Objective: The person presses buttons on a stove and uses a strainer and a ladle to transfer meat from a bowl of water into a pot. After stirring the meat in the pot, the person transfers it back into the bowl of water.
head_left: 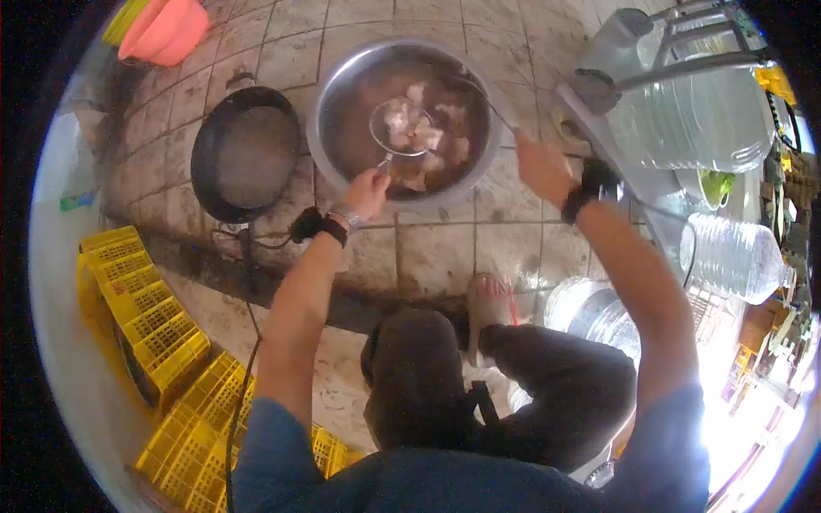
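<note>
A large round metal basin (pixel 321 162) on the tiled floor holds brownish liquid with pale chunks of meat (pixel 428 137) in it. My left hand (pixel 368 195) is closed round the handle of a round skimmer (pixel 400 154), which carries several chunks near the basin's middle. At the basin's right side, my right hand (pixel 544 171) grips a thin metal-handled utensil (pixel 501 114). The utensil reaches over the rim toward the liquid; its far end is hard to make out. Both wrists wear dark bands.
Left of the basin lies a black pan (pixel 248 158) with murky contents. Yellow crates (pixel 150 299) line the lower left, and pink tubs (pixel 167 32) stand at the far left. Large clear water bottles (pixel 735 256) and a grey metal frame (pixel 684 73) occupy the right.
</note>
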Motion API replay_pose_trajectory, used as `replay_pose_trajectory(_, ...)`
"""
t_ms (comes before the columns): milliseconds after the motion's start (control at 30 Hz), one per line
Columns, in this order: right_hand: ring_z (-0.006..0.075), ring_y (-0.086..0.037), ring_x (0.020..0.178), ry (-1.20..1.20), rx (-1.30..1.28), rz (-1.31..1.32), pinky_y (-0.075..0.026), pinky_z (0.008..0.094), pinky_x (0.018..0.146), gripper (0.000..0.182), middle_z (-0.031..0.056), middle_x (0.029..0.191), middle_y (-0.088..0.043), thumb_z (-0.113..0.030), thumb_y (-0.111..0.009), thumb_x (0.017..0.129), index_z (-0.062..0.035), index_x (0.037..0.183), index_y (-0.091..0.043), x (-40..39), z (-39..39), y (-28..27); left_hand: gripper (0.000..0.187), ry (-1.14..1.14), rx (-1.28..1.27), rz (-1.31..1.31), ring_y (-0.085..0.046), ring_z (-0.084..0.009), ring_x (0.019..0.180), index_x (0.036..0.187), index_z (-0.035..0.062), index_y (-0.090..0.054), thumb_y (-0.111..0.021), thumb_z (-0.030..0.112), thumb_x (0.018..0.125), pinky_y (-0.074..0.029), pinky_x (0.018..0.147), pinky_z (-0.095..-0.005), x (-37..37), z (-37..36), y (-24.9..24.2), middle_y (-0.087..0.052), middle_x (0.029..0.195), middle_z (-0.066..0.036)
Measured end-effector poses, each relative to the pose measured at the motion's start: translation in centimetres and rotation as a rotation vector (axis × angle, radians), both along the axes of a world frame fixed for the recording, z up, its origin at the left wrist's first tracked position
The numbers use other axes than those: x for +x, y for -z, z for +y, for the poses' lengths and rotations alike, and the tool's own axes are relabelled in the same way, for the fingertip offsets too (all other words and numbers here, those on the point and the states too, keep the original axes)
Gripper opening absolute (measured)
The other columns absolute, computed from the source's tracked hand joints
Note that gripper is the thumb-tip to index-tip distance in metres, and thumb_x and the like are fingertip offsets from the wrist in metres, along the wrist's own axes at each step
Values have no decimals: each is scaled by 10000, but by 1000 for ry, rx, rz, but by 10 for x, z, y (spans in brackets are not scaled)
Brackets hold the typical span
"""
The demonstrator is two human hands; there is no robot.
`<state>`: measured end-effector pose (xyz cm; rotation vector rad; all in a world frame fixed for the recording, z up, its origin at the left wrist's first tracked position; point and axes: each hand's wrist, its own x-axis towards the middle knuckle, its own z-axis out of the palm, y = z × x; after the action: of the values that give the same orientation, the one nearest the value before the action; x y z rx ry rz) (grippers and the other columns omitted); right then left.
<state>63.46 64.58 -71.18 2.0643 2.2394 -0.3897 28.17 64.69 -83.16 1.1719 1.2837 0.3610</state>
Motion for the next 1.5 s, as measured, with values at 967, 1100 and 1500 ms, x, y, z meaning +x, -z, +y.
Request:
replay_pose_trajectory(967,81,-386,420,285,-828,889,-309,252,351,362,-16,620,-461,-342,-451,996,-90,1246,-525,-72,-27,57,293,-242,52,-142,-412,-112,372,910,46,-479,-515,327,985,-345,339,-295,-96,8,-53,-447,550,-3)
replay_pose_trajectory(1100,73,-391,418,406,-824,923,-344,249,353,384,-21,615,-456,-389,-455,993,-147,1282,-528,-56,-32,50,292,-259,99,-133,-417,-115,375,926,47,-479,-515,330,986,-339,334,-299,-103,14,-57,-454,557,-5)
replay_pose_trajectory(1500,55,-357,408,381,-697,756,-308,244,348,367,-47,568,-400,-370,-458,1001,-123,1261,-532,-16,-13,-114,337,-231,98,-9,-476,-127,387,983,34,-512,-506,370,985,-364,357,-301,-57,7,-37,-508,602,-23)
